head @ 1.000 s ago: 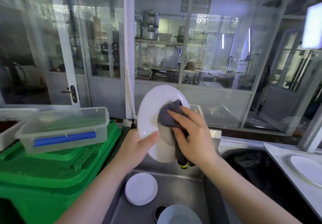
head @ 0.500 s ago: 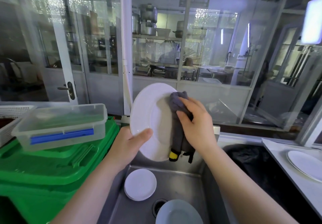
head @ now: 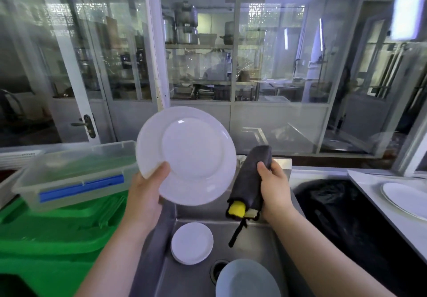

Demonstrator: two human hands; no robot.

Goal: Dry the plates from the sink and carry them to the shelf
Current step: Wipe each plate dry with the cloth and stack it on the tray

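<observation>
While the left hand (head: 144, 195) grips a big white plate (head: 187, 155) and the right hand (head: 275, 188) grips a gray cloth (head: 250, 181), the sink (head: 251, 248) holds a small white plate (head: 191, 242) and a blue plate (head: 247, 279).

Large white plate (head: 189, 155) held upright, facing us above the sink (head: 258, 246), small white plate (head: 191, 243) flat in its basin, pale plate (head: 245, 279) nearer, dark rolled cloth (head: 250, 181) alongside.

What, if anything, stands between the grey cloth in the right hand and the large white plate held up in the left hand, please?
Nothing visible does: the grey cloth in the right hand sits just right of the large white plate, gripped by the left hand, with open air between them.
</observation>
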